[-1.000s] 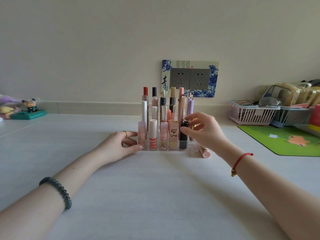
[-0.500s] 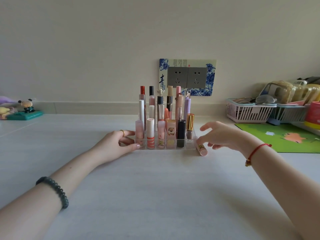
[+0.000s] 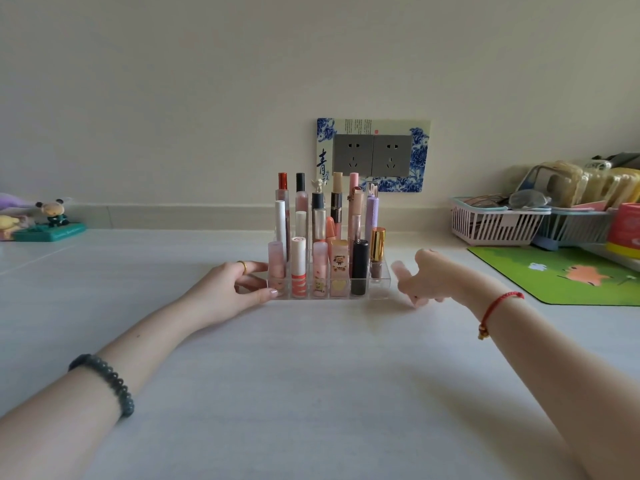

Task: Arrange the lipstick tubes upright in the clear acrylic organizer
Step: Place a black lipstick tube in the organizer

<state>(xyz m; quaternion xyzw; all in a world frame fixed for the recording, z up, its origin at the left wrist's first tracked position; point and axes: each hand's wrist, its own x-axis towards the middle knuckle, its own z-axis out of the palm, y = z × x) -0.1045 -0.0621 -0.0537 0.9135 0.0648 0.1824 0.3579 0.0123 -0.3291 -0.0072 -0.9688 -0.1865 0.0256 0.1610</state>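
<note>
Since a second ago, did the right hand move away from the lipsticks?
Yes. The right hand went down and right, from the top of the organizer to the table beside it.

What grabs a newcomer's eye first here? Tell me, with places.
The clear acrylic organizer at centre frame, packed with upright lipstick tubes, draws the eye first. The left hand touches its left end, while the blurred right hand is beside its right end. Behind it, a blue-and-white socket frame marks the wall.
</note>
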